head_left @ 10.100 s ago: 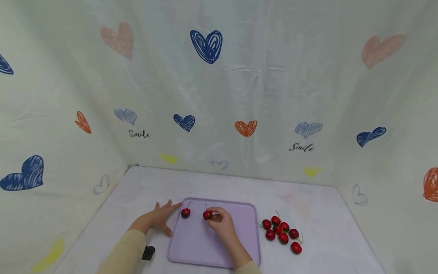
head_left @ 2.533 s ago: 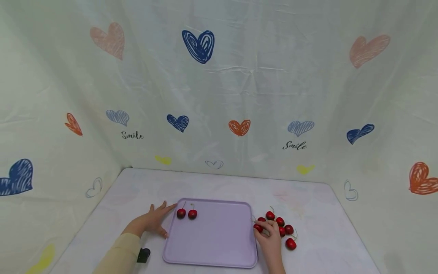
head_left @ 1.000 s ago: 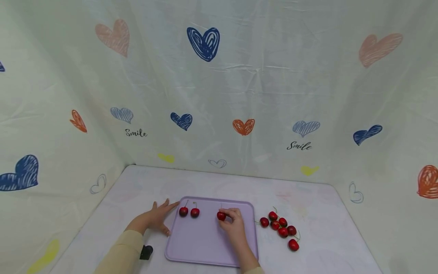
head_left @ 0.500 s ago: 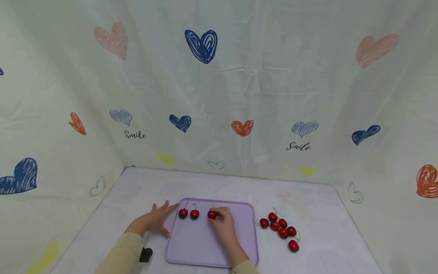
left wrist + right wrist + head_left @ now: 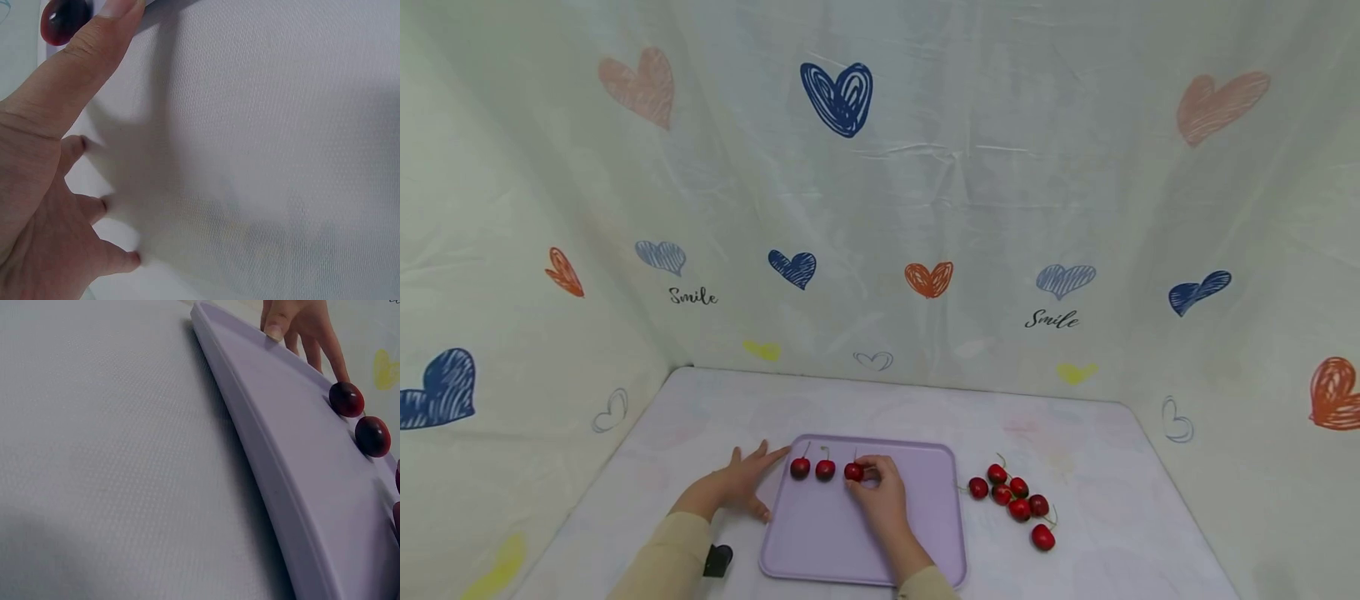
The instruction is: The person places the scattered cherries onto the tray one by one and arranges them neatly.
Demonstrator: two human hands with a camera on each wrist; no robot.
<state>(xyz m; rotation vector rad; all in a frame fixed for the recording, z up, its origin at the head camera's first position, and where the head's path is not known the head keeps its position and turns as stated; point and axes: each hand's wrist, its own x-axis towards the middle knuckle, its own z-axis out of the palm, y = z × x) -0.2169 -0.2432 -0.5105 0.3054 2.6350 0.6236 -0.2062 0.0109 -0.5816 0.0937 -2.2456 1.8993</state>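
A lilac tray lies on the table, with two dark red cherries, a left one and a right one, side by side near its far left corner, stems pointing away. Just right of them, my right hand pinches a third cherry between thumb and fingers, low over the tray. My left hand is spread at the tray's left side, thumb and index fingertip at the rim. In the left wrist view its thumb reaches the tray edge, and the other fingertips stand on the tablecloth.
Several cherries with stems lie in a loose cluster on the table right of the tray. A small black object sits by the left sleeve. A white curtain printed with hearts hangs behind the table.
My right hand has carried the third cherry from the cluster leftward over the tray, up beside the second one. My left hand stays at the tray's left edge.
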